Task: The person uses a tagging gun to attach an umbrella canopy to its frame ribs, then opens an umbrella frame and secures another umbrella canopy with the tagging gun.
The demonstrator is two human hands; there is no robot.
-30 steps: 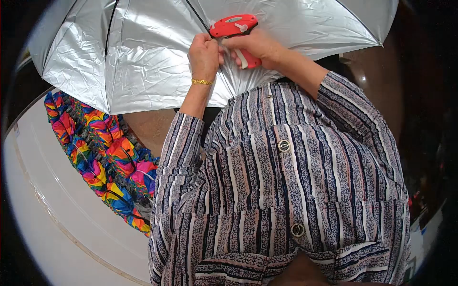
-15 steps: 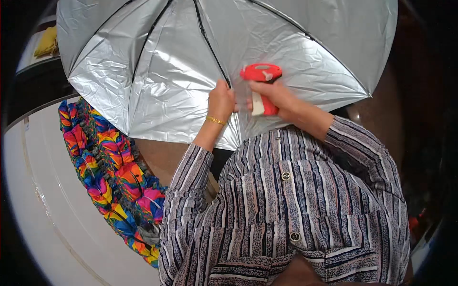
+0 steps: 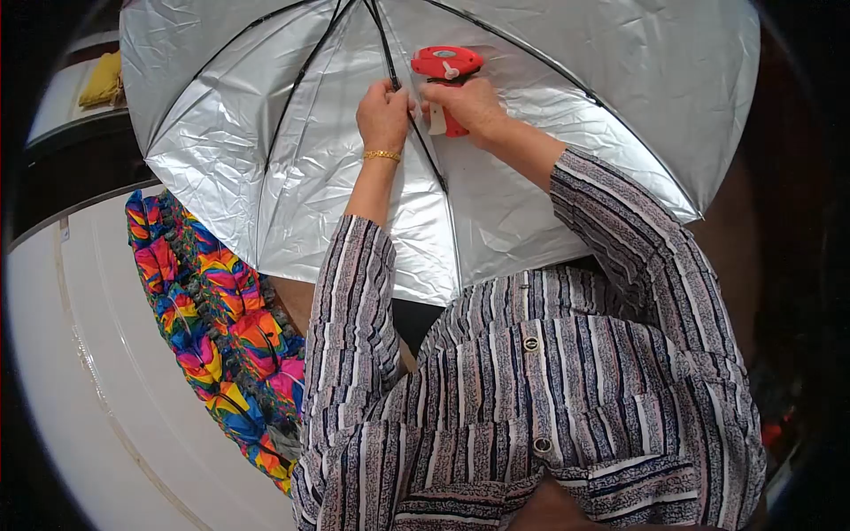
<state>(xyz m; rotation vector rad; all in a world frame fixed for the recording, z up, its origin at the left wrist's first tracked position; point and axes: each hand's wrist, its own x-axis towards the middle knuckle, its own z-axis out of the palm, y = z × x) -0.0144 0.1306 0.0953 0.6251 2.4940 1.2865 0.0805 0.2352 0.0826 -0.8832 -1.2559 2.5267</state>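
An open umbrella [image 3: 509, 164] with silver lining and dark ribs spreads across the upper view, its inside facing me. My left hand [image 3: 384, 117], a gold bracelet at its wrist, is closed around a dark umbrella rib [image 3: 388, 53] near the middle. Just right of it, my right hand [image 3: 467, 104] grips a red gun-shaped hand tool [image 3: 447, 62] with a white trigger-like part. The tool's tip is close to the rib; I cannot tell whether it touches. My left fingertips are partly hidden.
Left of me, several folded rainbow-coloured umbrellas [image 3: 257, 341] lie in rows along a white curved surface [image 3: 97, 425]. A yellow bundle [image 3: 102, 81] sits at the far upper left. The umbrella's edge reaches close to my striped shirt [image 3: 584, 380].
Both hands have moved up along the rib, away from my body, and the tool has gone with my right hand. The umbrella has shifted slightly right and down in view.
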